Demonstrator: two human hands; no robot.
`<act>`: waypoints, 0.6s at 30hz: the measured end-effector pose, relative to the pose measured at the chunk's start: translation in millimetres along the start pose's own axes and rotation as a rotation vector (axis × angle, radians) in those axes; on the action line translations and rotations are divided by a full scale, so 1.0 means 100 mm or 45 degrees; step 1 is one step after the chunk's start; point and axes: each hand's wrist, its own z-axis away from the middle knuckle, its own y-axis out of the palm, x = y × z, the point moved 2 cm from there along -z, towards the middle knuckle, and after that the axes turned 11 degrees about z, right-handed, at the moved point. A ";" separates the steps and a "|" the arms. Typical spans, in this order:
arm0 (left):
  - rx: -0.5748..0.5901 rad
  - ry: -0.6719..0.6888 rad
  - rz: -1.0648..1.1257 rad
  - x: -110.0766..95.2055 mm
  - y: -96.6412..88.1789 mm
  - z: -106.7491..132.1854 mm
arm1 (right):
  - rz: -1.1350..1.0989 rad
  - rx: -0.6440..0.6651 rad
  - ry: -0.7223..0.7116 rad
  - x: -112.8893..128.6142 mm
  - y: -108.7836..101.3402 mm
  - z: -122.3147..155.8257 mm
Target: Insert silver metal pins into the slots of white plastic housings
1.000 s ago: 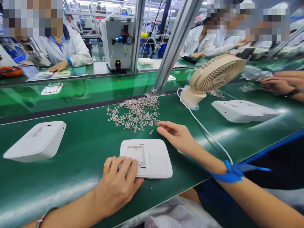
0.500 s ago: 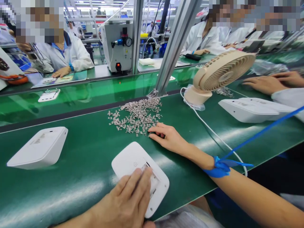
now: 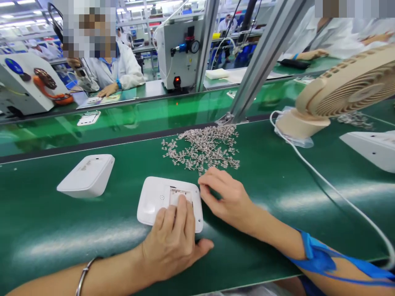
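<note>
A white plastic device housing (image 3: 151, 201) lies flat on the green work surface (image 3: 123, 230), with a small grille of holes and a recessed compartment facing up. My left hand (image 3: 173, 242) rests over its near edge, fingertips in the compartment and thumb stretched out to the side. Just beyond the housing's right edge, my right hand (image 3: 228, 197) has thumb and index finger pinched together; whatever is between them is too small to make out. Beyond that hand spreads a pile of small metal pieces (image 3: 206, 144), resembling contact clips or springs. A blue strap (image 3: 321, 255) circles my right wrist.
Another white housing (image 3: 89, 176) sits to the left, and one more (image 3: 373, 148) at far right. A beige fan (image 3: 348, 86) with a white cable (image 3: 333, 189) stands at right. Behind a metal post (image 3: 259, 57) runs a green belt (image 3: 138, 105); a co-worker (image 3: 126, 61) sits across.
My right hand has drawn back from the pile toward the housing, its fingertips now pinched. The housing has been turned so its compartment end points right, with my left hand still on it. The view has shifted right.
</note>
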 end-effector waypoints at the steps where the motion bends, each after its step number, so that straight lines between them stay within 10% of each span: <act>1: -0.024 -0.007 0.077 0.02 -0.01 -0.01 | 0.054 -0.023 -0.078 0.08 0.00 0.00; 7: 0.127 -0.365 0.636 0.12 -0.06 -0.09 | 0.106 -0.007 -0.386 0.34 -0.06 0.10; 18: 0.056 -0.379 0.847 0.21 -0.16 -0.21 | 0.160 -0.052 -0.452 0.37 -0.15 0.21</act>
